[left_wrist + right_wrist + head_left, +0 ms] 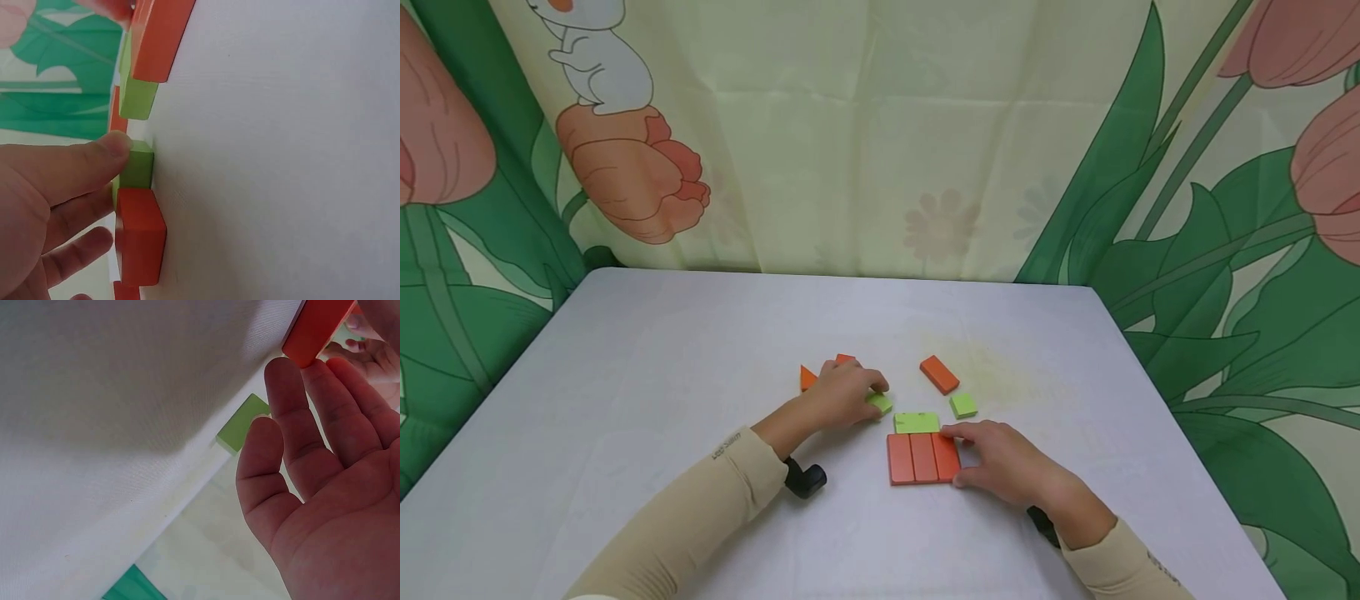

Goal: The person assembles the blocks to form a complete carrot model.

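On the white counter (700,350), you have three orange rectangular blocks (922,458) laid side by side with a green one (917,422) touching their far edge, your right hand (1007,462) flat against them, your left hand (842,396) pinching a small green block (880,403), while loose orange (939,374) and green (963,406) pieces lie unplaced beyond.

Bright even light, soft shadows, blurred wrist close-ups
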A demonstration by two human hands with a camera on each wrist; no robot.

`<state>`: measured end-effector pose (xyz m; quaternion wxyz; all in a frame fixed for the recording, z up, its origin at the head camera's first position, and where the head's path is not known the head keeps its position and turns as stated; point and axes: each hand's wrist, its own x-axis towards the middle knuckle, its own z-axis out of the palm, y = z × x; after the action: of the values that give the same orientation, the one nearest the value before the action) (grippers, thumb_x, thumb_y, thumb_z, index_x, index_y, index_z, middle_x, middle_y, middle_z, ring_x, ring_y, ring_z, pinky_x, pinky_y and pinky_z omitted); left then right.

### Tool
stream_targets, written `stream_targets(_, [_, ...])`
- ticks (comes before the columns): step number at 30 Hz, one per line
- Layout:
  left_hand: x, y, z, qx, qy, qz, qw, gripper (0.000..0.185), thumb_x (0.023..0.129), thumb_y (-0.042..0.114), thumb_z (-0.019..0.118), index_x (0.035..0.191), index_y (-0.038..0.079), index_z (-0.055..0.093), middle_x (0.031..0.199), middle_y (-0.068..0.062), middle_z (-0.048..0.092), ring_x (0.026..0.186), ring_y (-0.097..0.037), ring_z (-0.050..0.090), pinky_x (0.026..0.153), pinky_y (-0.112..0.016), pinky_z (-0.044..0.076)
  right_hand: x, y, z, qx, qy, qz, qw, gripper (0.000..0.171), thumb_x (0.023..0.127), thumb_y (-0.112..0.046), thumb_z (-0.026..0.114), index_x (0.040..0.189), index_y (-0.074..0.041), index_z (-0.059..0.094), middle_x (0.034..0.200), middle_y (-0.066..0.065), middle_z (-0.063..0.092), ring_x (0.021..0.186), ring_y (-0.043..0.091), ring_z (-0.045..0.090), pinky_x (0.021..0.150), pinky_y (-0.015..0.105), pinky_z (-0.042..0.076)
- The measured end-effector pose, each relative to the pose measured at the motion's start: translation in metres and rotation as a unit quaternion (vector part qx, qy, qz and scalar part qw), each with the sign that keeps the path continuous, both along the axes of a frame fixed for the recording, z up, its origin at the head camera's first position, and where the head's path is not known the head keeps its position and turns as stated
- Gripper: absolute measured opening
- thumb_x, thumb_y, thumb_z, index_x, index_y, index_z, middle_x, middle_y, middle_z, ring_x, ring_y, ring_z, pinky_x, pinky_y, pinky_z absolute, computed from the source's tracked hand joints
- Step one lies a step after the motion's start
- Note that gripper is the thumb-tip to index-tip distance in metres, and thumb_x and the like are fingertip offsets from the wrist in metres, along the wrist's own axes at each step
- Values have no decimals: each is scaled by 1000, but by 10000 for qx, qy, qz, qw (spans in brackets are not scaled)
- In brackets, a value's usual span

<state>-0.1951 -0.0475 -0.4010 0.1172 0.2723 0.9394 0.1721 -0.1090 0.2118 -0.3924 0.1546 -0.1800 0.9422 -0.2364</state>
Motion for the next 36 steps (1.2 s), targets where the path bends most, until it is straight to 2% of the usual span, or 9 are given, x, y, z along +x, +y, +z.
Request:
stream_targets(14, [2,8,-3,230,18,66,9997,41,85,31,82,121,15,71,111,5,71,109,-20,55,88,-42,36,-1,0,1,15,-45,-31,10000,57,82,-16,82,135,-11,63,115,-4,64,107,21,57,95,46,46])
stream_targets(22, [3,12,-2,205,10,44,9998,43,84,32,83,122,14,71,112,5,71,106,-19,55,87,-42,34,-1,0,2,-7,-87,-59,9999,57,82,-16,82,136,-11,63,114,-4,64,106,21,57,94,46,46])
stream_targets(28, [4,13,-1,141,60,101,9998,51,85,32,82,130,14,66,121,4,69,111,-21,55,88,-44,35,-1,0,1,-21,-47,-4,10000,57,82,-16,82,136,-10,62,114,-4,64,105,21,57,93,46,46])
stream_targets(32, [10,13,1,203,117,132,9996,63,84,34,83,138,13,60,130,1,65,117,-24,54,91,-46,35,-1,1,1,-64,-35,35,10000,57,82,-16,82,135,-10,62,115,-3,64,105,21,57,93,46,47])
stream_targets(36, [20,11,4,189,186,120,9996,65,81,38,85,136,12,62,128,0,66,114,-23,54,90,-46,35,-1,1,0,-70,-85,13,9999,58,82,-16,82,136,-10,62,116,-3,64,106,21,58,93,46,47])
